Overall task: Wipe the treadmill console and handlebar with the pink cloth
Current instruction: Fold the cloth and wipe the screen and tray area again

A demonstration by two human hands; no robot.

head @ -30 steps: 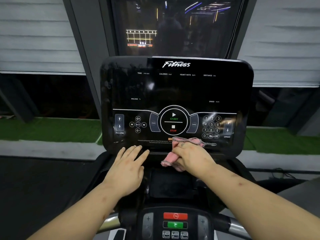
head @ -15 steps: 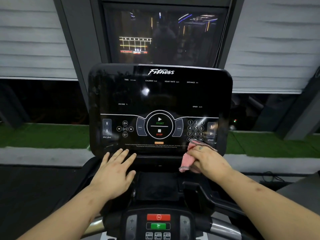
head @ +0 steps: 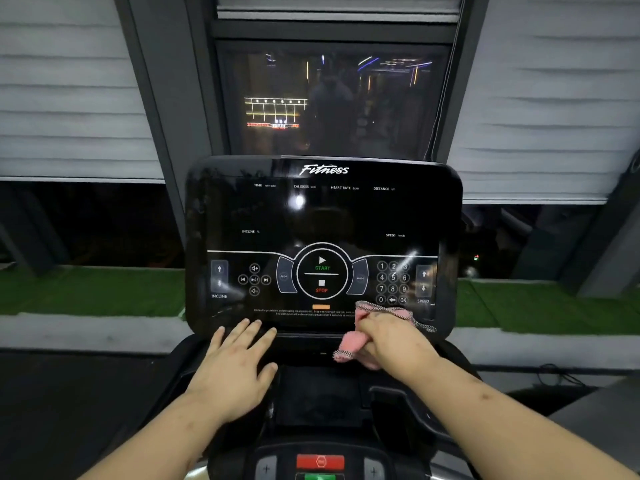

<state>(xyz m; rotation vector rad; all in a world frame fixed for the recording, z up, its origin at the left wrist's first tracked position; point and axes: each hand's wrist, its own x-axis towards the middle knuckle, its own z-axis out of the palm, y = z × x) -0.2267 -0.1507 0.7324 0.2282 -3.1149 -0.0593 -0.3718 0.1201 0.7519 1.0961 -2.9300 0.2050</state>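
The right hand [head: 394,344] grips the bunched pink cloth [head: 379,315] against the lower right edge of the treadmill console [head: 322,216] — just below the number keypad [head: 392,283]. The left hand [head: 235,368] lies flat, fingers spread, on the console's bottom lip — left of centre.

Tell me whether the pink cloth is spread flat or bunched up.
Bunched up: the right hand grips the pink cloth in a wad, ends poking out both sides.

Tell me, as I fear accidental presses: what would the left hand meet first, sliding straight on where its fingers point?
Likely the lower strip of the console, just past the left hand; depth unclear.
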